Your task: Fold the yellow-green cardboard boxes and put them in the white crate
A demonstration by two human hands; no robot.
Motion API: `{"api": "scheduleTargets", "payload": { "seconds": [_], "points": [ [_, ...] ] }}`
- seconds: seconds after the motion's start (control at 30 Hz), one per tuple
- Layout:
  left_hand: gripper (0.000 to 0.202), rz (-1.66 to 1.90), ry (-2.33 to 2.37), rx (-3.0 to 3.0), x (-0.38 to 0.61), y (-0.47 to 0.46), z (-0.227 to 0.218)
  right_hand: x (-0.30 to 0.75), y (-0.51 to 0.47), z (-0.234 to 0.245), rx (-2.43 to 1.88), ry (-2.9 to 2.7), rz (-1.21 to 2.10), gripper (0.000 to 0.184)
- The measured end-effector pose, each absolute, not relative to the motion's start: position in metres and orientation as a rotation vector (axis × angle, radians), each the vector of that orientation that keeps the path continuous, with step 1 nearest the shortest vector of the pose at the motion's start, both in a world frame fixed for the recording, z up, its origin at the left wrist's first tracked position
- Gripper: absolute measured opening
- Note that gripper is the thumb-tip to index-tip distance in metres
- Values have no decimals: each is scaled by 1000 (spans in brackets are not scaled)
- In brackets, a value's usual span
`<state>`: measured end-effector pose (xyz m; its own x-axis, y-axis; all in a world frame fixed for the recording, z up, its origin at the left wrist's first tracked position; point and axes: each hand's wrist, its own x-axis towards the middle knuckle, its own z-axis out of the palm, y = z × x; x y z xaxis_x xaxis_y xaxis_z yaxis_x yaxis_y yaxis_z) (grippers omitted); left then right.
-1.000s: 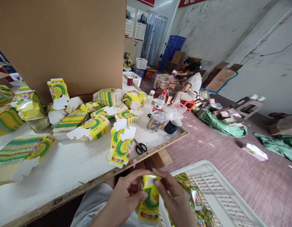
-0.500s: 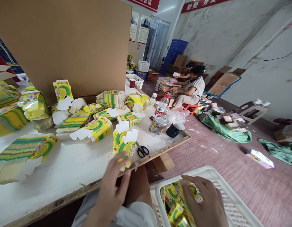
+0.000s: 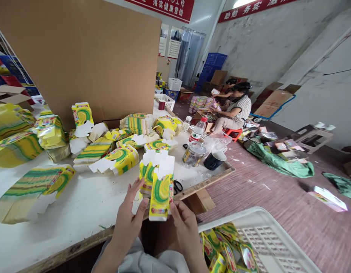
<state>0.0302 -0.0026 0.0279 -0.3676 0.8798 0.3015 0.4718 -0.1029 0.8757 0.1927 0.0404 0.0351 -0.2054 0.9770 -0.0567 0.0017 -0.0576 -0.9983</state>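
A yellow-and-green printed carton (image 3: 161, 191) with white end flaps open at the top is held up in front of me, over the table's front edge. My right hand (image 3: 185, 222) pinches its lower right side between thumb and fingers. To its left, my left hand (image 3: 132, 210) has thumb and fingers apart, the thumb close to the carton's edge; whether it touches cannot be made out. Behind the held carton stands another carton (image 3: 146, 172), partly covered, near the left fingertips. Scissors (image 3: 178, 186) lie just right of them, half hidden.
Stacks of flat cartons (image 3: 35, 189) cover the table's left and back, before a tall cardboard sheet (image 3: 92, 57). A jar (image 3: 194, 154), bottle (image 3: 198, 129) and dark mug (image 3: 214, 160) stand at right. A white basket (image 3: 266, 223) holds yellow packs (image 3: 225, 246). People sit beyond.
My right hand has left the basket and moved left to grip the front carton, which is now raised off the table edge. My left hand stays beside it. The view has shifted slightly.
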Motion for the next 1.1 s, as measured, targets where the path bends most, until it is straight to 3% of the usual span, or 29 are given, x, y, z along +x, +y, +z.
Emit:
{"api": "scheduleTargets", "payload": {
  "seconds": [0.27,0.53,0.77,1.0,1.1],
  "points": [
    [47,1396,1506,1235,38,3,42,213,31,41,-1095,-1303,1456,48],
    [52,1325,620,652,51,-13,61,211,17,33,-913,-1321,1736,39],
    [45,1400,803,581,64,-7,60,207,-1,32,-1141,-1291,1416,45],
    [44,1457,1024,677,72,-9,58,212,-5,35,-1203,-1518,1183,38],
    [55,1510,1084,711,76,-15,57,219,-1,40,-1231,-1532,1114,30]
  ]
}}
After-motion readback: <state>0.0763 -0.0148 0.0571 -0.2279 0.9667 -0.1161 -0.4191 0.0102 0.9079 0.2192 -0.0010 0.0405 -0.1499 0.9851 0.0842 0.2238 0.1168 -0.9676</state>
